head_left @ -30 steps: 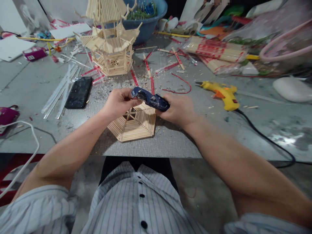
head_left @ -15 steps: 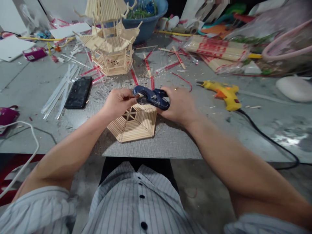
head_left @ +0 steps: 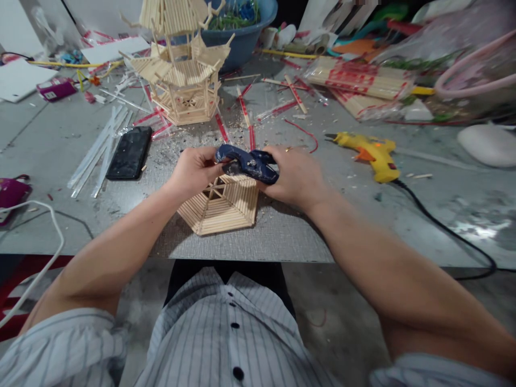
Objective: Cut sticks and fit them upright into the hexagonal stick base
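My right hand is wrapped round the handles of a dark blue hand cutter, which points left. At the cutter's head, my left hand is closed in a pinch. What its fingers hold is mostly hidden and too small to name. Below both hands, a six-sided panel of thin wooden sticks lies on the table, with an open spoked centre. The cutter and fingers cover its far edge.
A stick-built pagoda stands behind the hands. A black phone and clear glue sticks lie left. On the right are a yellow glue gun with a black cord and packs of wrapped chopsticks. A blue basin stands behind.
The cutter has shifted slightly left, bringing its head closer over my left fingertips. My right hand has moved a little with it. The stick panel lies where it was.
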Demonstrator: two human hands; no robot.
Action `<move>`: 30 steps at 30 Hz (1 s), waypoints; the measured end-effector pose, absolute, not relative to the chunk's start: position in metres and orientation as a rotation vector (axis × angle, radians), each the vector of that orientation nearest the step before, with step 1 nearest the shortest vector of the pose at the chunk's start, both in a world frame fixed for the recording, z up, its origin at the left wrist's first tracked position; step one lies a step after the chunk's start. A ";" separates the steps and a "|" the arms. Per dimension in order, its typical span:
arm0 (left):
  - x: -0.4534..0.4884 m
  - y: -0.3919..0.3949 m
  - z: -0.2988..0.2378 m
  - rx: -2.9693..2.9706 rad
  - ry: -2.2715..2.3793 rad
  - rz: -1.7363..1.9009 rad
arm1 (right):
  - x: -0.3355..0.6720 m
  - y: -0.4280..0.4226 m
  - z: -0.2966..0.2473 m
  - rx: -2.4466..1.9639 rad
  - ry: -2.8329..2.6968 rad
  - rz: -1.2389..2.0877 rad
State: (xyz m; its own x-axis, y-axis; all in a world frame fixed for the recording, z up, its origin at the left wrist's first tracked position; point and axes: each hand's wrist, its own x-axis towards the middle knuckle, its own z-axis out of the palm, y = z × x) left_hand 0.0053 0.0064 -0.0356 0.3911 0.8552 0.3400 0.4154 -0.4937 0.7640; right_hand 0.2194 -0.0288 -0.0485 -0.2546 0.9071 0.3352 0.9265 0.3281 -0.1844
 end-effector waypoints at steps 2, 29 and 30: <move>0.005 0.006 -0.035 2.067 1.100 0.995 | 0.219 -0.030 -0.048 -1.635 -2.212 -0.073; 0.004 0.000 -0.028 1.983 1.084 0.921 | 0.219 -0.029 -0.049 -1.736 -2.151 -0.067; 0.003 0.001 -0.028 1.960 1.088 0.904 | 0.222 -0.027 -0.050 -1.716 -2.130 -0.078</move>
